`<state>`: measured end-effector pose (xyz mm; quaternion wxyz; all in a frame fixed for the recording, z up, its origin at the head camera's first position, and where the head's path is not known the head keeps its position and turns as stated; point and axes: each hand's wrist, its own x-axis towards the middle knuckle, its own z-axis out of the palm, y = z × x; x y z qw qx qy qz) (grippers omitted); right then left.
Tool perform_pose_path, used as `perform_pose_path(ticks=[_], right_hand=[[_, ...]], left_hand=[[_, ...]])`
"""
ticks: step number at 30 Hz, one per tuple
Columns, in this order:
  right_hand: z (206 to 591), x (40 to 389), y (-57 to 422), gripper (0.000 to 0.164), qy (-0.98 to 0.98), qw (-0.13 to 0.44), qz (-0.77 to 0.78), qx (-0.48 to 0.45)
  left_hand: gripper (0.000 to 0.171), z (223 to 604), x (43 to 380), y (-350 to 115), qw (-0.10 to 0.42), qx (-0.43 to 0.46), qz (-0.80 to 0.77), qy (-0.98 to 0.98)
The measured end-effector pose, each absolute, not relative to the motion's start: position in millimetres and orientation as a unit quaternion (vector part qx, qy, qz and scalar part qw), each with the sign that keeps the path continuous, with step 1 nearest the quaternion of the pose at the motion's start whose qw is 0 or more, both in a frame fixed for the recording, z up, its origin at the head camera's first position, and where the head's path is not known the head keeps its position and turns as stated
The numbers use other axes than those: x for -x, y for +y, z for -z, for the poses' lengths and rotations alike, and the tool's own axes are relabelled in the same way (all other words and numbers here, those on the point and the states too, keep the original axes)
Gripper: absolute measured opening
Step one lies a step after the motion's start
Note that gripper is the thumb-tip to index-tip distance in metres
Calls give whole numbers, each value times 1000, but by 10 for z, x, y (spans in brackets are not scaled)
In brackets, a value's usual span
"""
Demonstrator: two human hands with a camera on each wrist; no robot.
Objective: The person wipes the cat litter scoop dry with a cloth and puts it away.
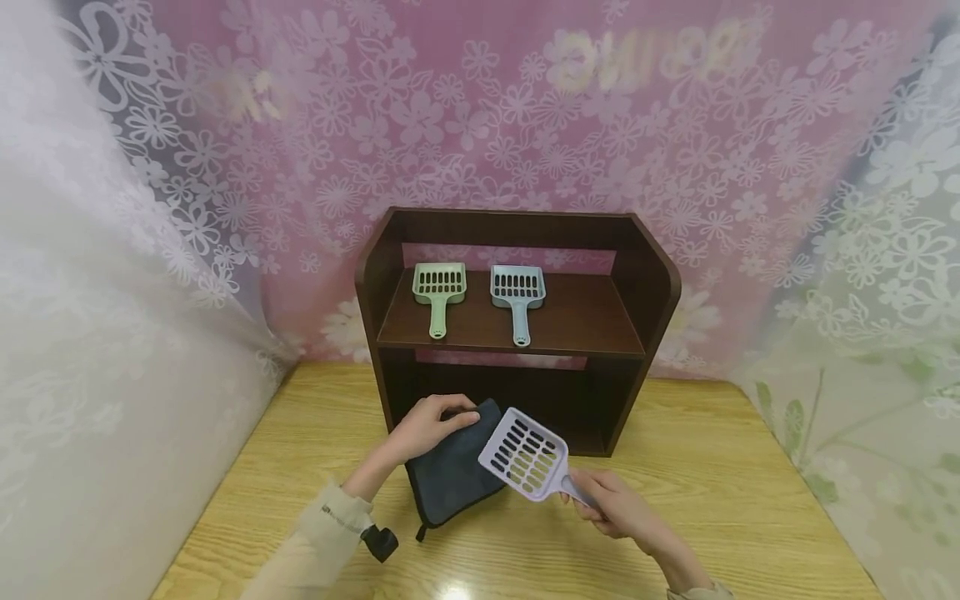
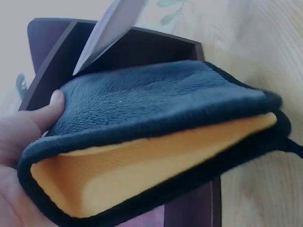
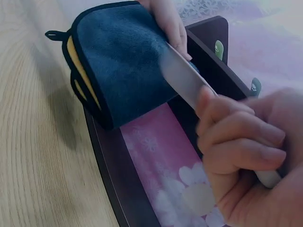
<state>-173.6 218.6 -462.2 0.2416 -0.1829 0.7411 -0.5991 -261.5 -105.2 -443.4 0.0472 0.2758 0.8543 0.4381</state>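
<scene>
My left hand pinches the upper edge of a folded dark blue cleaning cloth. The left wrist view shows the cloth's orange inner side, its dark trim and the thumb on top; some fingers are hidden beneath it. In my right hand is the handle of a lilac slotted litter scoop, its head tilted up beside the cloth. Seen from the right wrist, the scoop is edge-on and its head reaches the cloth; whether they touch I cannot tell.
A dark brown two-tier shelf stands behind both hands. On its upper board lie a green litter scoop and a light blue one. Below is a wood-grain tabletop. Flowered curtains close in the back and sides.
</scene>
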Motion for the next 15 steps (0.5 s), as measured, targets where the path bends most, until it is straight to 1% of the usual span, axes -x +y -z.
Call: perform_pose_path(ticks=[5, 8, 15], right_hand=[[4644, 1744, 2152, 48, 741, 189, 632, 130], [4653, 1737, 2075, 46, 728, 172, 657, 94], [4732, 1669, 1810, 39, 707, 143, 691, 47]], left_hand=[[22, 4501, 2520, -942, -24, -231, -420, 877], [23, 4530, 2476, -859, -56, -207, -419, 882], [27, 4559, 2412, -679, -99, -153, -450, 875]])
